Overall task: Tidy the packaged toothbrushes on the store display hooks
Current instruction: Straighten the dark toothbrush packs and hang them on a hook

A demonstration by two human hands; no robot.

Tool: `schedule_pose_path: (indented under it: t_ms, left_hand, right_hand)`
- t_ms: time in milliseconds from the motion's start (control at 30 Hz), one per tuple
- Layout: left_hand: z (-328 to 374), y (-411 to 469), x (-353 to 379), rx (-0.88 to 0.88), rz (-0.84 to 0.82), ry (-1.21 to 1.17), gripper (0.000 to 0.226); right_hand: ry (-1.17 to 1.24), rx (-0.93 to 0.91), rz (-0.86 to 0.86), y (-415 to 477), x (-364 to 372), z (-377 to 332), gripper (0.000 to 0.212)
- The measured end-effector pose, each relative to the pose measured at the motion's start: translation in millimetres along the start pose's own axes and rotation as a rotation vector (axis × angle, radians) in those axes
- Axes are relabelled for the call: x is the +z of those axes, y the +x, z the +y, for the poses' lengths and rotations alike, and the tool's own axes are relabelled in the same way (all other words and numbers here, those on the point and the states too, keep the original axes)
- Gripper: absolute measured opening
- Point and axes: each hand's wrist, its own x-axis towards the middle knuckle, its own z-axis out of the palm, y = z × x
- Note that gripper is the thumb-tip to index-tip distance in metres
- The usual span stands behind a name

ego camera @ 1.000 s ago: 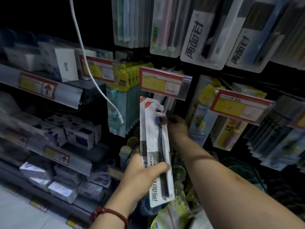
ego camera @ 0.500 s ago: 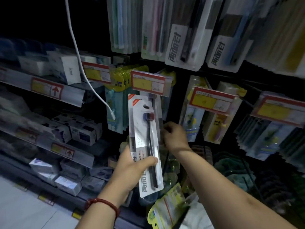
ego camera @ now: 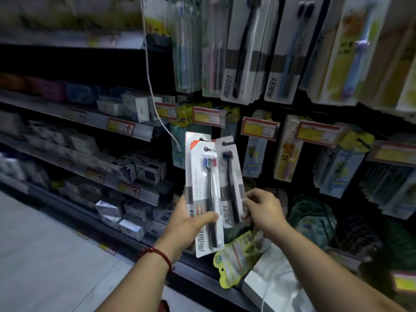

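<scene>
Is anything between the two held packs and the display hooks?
A price tag hangs just above the left pack and right pack; a white cable dangles to their left. Hooks themselves aren't visible.

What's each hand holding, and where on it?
Left hand grips a white toothbrush pack at its lower half; right hand pinches a second toothbrush pack by its lower right edge.

One wide-angle camera, worn on the person's head, faces forward and slightly down at a dark store display. Both forearms enter from the bottom edge. The left hand (ego camera: 186,224) gripping the white pack (ego camera: 202,176) and the right hand (ego camera: 263,210) pinching the grey pack (ego camera: 230,176) meet near the centre, close to the lens. Hanging packs (ego camera: 245,52) crowd the upper right; shelves (ego camera: 126,130) recede leftward, blurred.
</scene>
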Motion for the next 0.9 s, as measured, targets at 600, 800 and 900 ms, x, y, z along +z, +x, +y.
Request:
schedule_pose_path:
  t_ms: [600,800,900]
  left_hand:
    - [143.7,-99.6,-4.7,0.266,0.057,-0.011,0.072]
    - [201.2,-68.4,7.3,0.306,0.034,0.038,0.052]
    - [228.4,-41.9,16.8,0.335,0.039,0.056,0.058]
  right_hand:
    - [0.231,-0.113,0.062,-93.6,-96.2,-139.7,0.011]
    - [0.308,-0.099,0.199,-60.5,-135.6,-187.8,0.012]
    - [0.275,-0.107,0.236,-33.5,-150.1,-203.8,0.012]
